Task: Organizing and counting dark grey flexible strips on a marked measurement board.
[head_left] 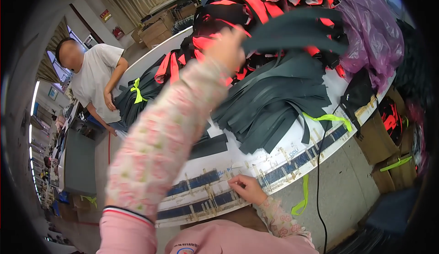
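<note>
My left hand [228, 48], blurred by motion, reaches far over the table. It is closed on the end of a dark grey-green fabric strip [297, 31], which hangs out to the right in the air. Below it, a fanned pile of similar strips [274, 94] lies on the white table [274, 160]. A few flat strips [208, 146] lie nearer, partly behind my left forearm. At the table's near edge rests my right hand [249, 190], fingers curled in and nothing visible in them.
Black and coral-pink pieces [265, 2] are heaped at the back, beside a purple plastic bag [366, 30]. A strip bundle with a yellow tie [137, 91] lies left, near a person in a white shirt [98, 71]. Cardboard boxes [377, 139] and a black cable [318, 185] are at right.
</note>
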`<state>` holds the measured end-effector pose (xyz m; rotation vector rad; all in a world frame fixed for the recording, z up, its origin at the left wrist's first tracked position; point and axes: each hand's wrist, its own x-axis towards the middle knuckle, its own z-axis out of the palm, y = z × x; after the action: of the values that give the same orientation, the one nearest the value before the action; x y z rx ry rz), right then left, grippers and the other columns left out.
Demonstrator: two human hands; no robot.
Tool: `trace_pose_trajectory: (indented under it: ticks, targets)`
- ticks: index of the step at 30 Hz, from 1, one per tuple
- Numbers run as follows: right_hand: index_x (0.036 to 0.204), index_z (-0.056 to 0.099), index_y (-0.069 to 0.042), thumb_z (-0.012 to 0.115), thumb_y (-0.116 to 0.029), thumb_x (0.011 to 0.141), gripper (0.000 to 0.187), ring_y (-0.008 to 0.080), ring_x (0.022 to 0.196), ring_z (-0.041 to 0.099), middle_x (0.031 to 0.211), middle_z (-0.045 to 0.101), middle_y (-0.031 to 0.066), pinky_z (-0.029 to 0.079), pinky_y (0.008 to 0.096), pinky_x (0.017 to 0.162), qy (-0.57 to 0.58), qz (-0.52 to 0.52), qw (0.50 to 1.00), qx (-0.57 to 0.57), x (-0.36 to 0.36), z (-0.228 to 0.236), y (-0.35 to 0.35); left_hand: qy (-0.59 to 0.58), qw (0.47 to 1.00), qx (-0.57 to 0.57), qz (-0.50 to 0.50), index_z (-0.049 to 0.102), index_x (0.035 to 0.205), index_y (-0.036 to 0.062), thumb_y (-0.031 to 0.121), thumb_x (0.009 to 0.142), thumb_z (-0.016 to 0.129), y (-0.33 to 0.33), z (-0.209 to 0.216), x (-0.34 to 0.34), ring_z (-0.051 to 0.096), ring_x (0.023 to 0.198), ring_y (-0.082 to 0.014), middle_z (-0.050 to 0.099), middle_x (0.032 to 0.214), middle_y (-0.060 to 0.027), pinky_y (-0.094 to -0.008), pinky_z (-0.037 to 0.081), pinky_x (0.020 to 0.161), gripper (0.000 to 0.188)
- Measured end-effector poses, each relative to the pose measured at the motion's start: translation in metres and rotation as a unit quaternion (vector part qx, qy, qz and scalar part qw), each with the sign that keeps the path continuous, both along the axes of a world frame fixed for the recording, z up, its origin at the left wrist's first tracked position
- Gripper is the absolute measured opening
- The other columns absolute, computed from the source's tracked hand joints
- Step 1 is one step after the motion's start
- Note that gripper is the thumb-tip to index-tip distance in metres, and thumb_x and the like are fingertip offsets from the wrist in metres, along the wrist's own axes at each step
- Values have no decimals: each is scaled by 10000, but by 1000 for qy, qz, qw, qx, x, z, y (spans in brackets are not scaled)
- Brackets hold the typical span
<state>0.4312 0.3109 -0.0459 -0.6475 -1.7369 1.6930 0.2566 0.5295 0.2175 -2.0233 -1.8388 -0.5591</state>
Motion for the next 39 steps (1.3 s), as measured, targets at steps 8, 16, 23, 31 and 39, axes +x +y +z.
trace_pose_trajectory:
  ticks: [8, 16, 23, 31, 39]
  targets:
    - [980, 692, -28, 671, -101, 891, 116, 104, 689, 581, 831, 677, 42, 481, 257, 639, -7, 45, 997, -55, -4, 12, -4, -123, 992, -31, -22, 538, 1222, 148, 165, 770, 707, -23, -151, -38, 560, 1038, -343, 565, 1058, -150, -450, 489, 844, 483]
    - [929, 685, -6, 688, -77, 874, 90, 50, 635, 518, 729, 629, 3, 424, 214, 571, -25, -12, 997, -71, 2, -8, -7, -260, 950, -115, -128, 571, 1256, 104, 253, 844, 725, -126, -151, -127, 561, 1129, -314, 587, 1184, -146, -409, 435, 983, 464]
    - [926, 668, -10, 657, -50, 889, 56, 16, 621, 442, 723, 572, -57, 358, 189, 541, -78, -5, 994, -74, 5, 17, 14, -170, 892, -395, 141, 504, 1355, 100, 410, 744, 799, -278, -146, -327, 479, 1266, -336, 524, 1347, -183, -399, 372, 1075, 746]
    - [988, 636, -4, 672, -71, 870, 140, 115, 554, 549, 620, 591, 58, 434, 270, 525, -298, -59, 944, 130, 14, 33, 50, -193, 836, -491, 149, 225, 1523, 132, 590, 580, 848, -311, -192, -334, 110, 1483, -364, 220, 1582, -156, -631, 142, 1131, 1219]
    - [1067, 629, -18, 726, -104, 836, 265, 234, 557, 548, 663, 592, 113, 460, 336, 548, -270, -48, 922, 275, -59, 89, 47, -136, 893, -410, 122, 302, 1486, 114, 543, 605, 845, -314, -222, -315, 376, 1322, -386, 414, 1409, -208, -540, 303, 1085, 1120]
